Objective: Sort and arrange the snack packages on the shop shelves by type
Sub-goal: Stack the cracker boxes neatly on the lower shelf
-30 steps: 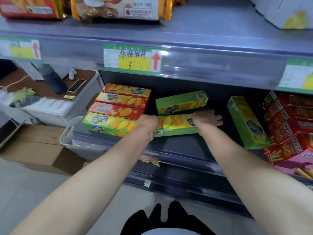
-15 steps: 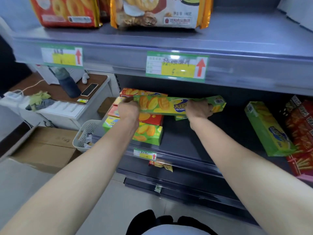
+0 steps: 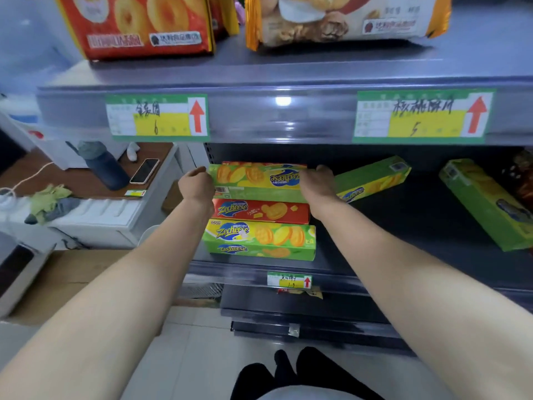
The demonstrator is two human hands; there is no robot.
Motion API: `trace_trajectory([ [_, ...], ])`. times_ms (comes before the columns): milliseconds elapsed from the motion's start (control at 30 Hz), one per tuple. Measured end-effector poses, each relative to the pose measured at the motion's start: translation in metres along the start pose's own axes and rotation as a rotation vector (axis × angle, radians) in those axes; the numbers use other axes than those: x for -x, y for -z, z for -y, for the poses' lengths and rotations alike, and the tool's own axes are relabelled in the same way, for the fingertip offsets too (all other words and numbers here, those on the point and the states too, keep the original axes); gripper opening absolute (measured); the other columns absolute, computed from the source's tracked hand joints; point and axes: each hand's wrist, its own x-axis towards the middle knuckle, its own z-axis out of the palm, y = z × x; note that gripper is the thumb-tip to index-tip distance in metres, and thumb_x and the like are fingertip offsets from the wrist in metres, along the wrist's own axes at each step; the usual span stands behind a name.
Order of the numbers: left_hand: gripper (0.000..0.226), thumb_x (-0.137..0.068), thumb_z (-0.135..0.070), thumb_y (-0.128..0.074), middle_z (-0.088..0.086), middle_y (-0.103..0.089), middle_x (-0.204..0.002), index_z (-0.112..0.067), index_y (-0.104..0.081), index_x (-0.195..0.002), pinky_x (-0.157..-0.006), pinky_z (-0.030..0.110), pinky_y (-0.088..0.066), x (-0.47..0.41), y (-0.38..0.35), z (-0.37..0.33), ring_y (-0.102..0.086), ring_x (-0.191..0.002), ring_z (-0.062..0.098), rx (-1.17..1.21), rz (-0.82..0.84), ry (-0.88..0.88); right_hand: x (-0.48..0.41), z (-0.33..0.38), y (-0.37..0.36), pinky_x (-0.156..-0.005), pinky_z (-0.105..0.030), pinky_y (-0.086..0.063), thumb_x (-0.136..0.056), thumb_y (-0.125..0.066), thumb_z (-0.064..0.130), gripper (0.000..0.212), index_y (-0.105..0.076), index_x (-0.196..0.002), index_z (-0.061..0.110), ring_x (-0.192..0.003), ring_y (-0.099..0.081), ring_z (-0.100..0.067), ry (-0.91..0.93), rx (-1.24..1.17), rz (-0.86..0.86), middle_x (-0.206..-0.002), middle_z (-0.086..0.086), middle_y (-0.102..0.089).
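I hold a long green Zecheese cracker box [image 3: 257,180] by its two ends, level over the pile of boxes at the shelf's left end. My left hand [image 3: 197,185] grips its left end and my right hand [image 3: 317,184] its right end. Under it lie a red Zecheese box [image 3: 261,210] and, in front, a green Zecheese box [image 3: 259,241]. The edge of another red box shows behind the held one. A second green box [image 3: 372,179] lies askew just right of my right hand. A third green box [image 3: 487,203] lies further right.
The grey middle shelf [image 3: 403,249] is dark and bare between the boxes. Above, the upper shelf [image 3: 288,79] carries a red biscuit bag [image 3: 138,24] and a walnut cake bag [image 3: 340,18]. A side table [image 3: 86,180] with a bottle and phone stands left.
I lifted the green box off the shelf floor and carried it left, over the pile of red and green boxes. My view has swung left and closer.
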Motion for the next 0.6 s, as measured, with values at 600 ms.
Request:
trace_trajectory([
  [600,0.033,-0.086,0.006,-0.040,0.022,-0.065,-0.105,-0.002,-0.065,-0.105,-0.071,0.031,-0.047,0.031,-0.044,0.018,-0.052,-0.084,0.019,-0.185,-0.001,-0.234,-0.015,-0.025,0.029,-0.057,-0.014,-0.032,-0.090,-0.047,0.006,0.028,-0.041,-0.074,0.028,-0.076,-0.040,-0.011,0.130,-0.175,0.007,-0.077,0.009,-0.040],
])
